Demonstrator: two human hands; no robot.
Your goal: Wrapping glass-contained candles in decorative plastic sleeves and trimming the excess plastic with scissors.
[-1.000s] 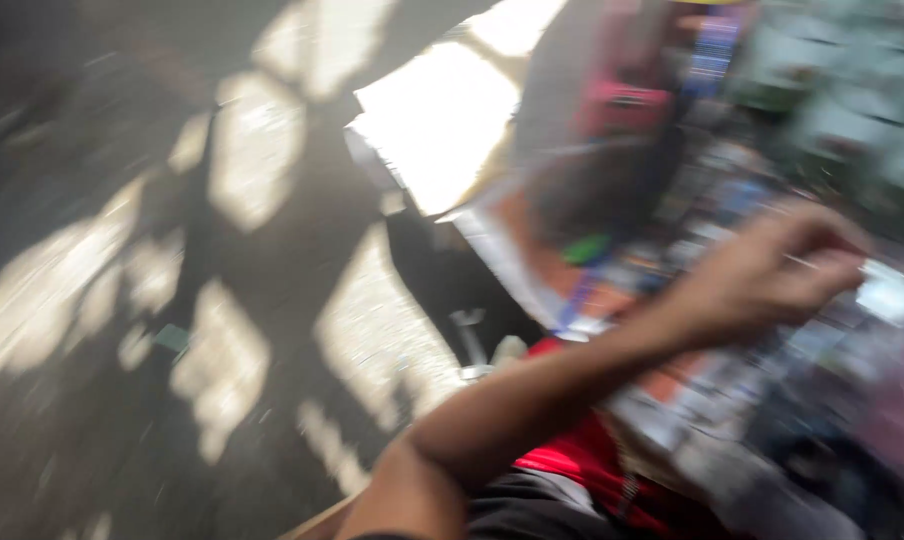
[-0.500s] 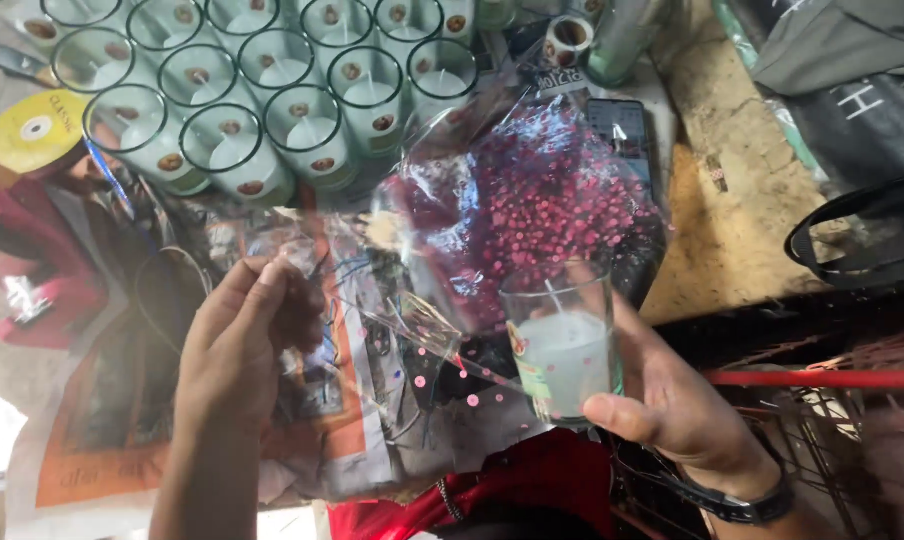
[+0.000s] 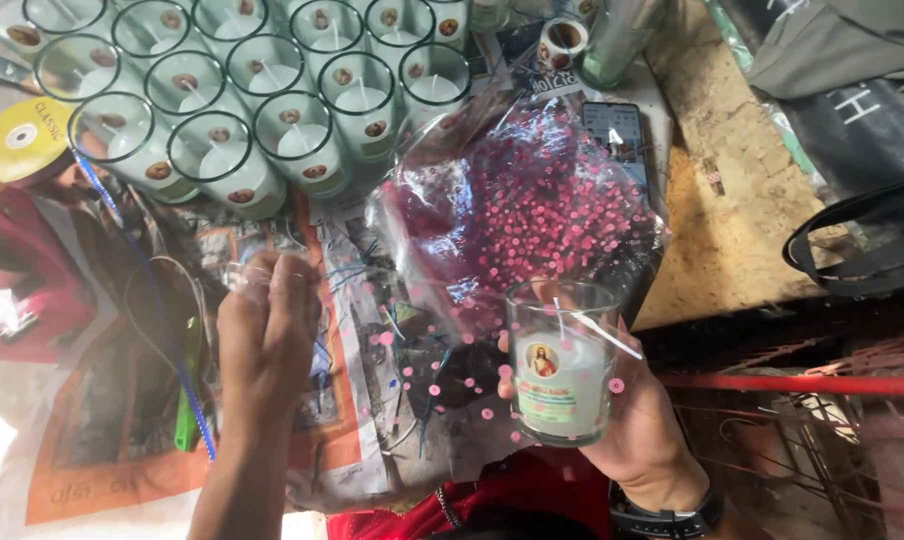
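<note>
My right hand (image 3: 644,420) holds a clear glass candle (image 3: 560,362) upright, with white wax, a wick and a picture label on its side. My left hand (image 3: 269,335) hovers to the left of it, fingers pinched around something small and clear near the edge of a plastic bag. That clear plastic bag of small pink round pieces (image 3: 532,205) lies open on the table just beyond the glass. Several loose pink pieces (image 3: 412,372) are scattered on the printed paper (image 3: 102,480) between my hands.
Several glass candles (image 3: 232,100) stand in rows at the top left. A yellow ribbon spool (image 3: 17,140), a phone (image 3: 617,135), a tape roll (image 3: 562,40), a green tool (image 3: 187,400) and wires lie around. Dark bags (image 3: 852,100) sit at the right, a red bar (image 3: 792,384) below.
The view swung from a blurred floor to the table. In the last half second the candle rose slightly toward me and my left hand moved closer to the bag's edge.
</note>
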